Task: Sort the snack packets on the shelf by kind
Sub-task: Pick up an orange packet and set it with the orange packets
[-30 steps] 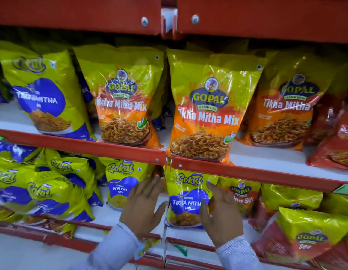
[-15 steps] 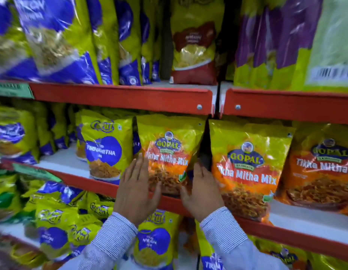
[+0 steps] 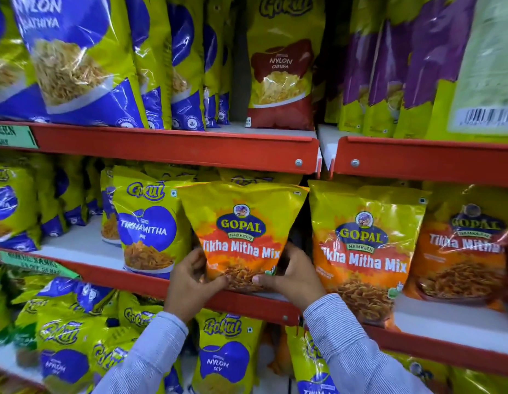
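Note:
A yellow and orange Gopal Tikha Mitha Mix packet stands on the middle shelf. My left hand grips its lower left corner and my right hand grips its lower right corner. Left of it stands a yellow and blue Gokul Tikhamitha packet, touching it. To the right stand two more Gopal Tikha Mitha Mix packets, one beside my right hand and another further right.
The top shelf holds blue Gokul Nylon packets, a red Gokul Nylon Chevda packet and purple packets. On the lower shelf, Gokul Nylon Sev packets lie in a jumble. Red shelf lips stick out in front.
My view has risen from the lower shelf to the middle and top shelves. Both hands moved up from the lower Gokul packet and closed on the Gopal Tikha Mitha Mix packet.

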### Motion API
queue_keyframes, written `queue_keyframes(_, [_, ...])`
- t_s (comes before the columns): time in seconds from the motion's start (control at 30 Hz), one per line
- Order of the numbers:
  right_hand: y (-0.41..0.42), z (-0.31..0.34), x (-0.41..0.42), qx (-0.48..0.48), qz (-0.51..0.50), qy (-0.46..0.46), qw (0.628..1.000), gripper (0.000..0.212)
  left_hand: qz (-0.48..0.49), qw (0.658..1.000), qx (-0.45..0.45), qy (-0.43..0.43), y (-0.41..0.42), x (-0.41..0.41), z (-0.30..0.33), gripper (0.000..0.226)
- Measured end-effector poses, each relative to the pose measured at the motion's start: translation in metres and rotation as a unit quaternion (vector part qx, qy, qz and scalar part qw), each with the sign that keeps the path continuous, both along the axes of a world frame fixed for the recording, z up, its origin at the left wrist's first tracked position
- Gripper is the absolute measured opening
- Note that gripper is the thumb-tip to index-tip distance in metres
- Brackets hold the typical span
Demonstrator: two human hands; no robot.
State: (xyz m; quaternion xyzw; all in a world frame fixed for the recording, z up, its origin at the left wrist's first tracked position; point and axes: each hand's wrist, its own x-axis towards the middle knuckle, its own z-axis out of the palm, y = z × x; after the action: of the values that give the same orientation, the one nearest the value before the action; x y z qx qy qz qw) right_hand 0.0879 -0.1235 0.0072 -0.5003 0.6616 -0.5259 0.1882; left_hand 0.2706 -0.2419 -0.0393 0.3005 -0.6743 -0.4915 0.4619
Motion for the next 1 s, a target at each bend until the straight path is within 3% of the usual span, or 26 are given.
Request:
queue_keyframes(0.17, [0.052, 0.017, 0.010, -0.117, 0.048, -0.014, 0.992, 0.059, 0.033, 0.993, -0.090, 0.065, 0.052, 0.018, 0.030, 0.051])
queue_keyframes(0.3, [0.104, 0.041, -0.002, -0.177, 0.040, -0.011, 0.983, 0.058, 0.008, 0.991, -0.104, 0.078, 0.091, 0.010, 0.059, 0.056])
queue_keyframes(0.83, [0.231, 0.046, -0.097, -0.179, -0.017, -0.011, 0.984, 0.054, -0.073, 0.993, -0.072, 0.059, 0.188, -0.101, 0.065, 0.077])
queue_keyframes(1.0, [0.278, 0.027, -0.150, -0.171, -0.050, -0.043, 0.983, 0.054, -0.114, 0.992, -0.013, 0.044, 0.225, -0.170, 0.044, 0.070])
